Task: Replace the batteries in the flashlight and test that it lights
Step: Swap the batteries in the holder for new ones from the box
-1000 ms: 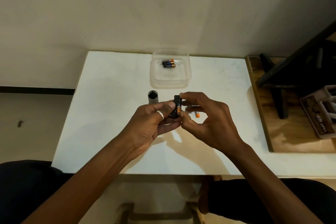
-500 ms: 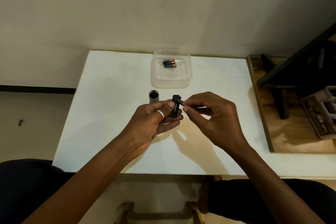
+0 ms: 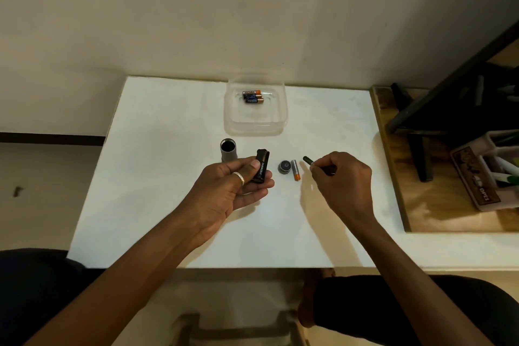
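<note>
Worktop (image 3: 157, 205): tub (image 3: 255, 132) at back, batteries (image 3: 252, 96) in it. Before tub, left to right: tube (image 3: 229, 150), holder (image 3: 261, 166), cap (image 3: 285, 166), loose battery (image 3: 295, 169) just beside cap. Board (image 3: 427, 205) right of worktop.

left hand (image 3: 229, 187) cupped palm-up, right hand (image 3: 342, 181) fingers pinched together.

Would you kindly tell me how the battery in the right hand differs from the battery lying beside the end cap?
The held battery is pinched by the right hand, half hidden; the lying battery rests free on the table, fully visible. The held battery's visible end looks dark; the lying battery shows an orange end. Both are slim cells outside the battery holder.
</note>
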